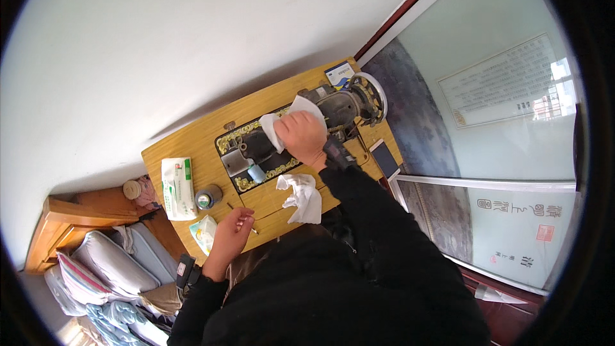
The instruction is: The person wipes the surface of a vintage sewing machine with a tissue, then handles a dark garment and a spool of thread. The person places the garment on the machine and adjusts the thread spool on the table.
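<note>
My right hand (302,137) presses a white paper wipe (307,104) onto the arm of an old black sewing machine (336,105). The machine's bed carries gold floral trim, and its handwheel (377,98) stands at the right end. My left hand (233,231) hovers at the table's front edge, its fingers loosely curled with nothing visible between them. A thin rod-like tool (255,231) shows on both sides of it, its middle hidden. Between my hands lies a crumpled white wipe (305,199). A small light-blue object (256,173) rests on the machine bed's left part.
On the wooden table (202,134) stand a tissue pack (178,190), a dark lidded bottle (208,197) and a smaller white packet (203,234). A smartphone (384,159) and a blue-white box (340,74) lie to the right. Glass-fronted panels (480,154) flank the right side; a bed (110,259) is lower left.
</note>
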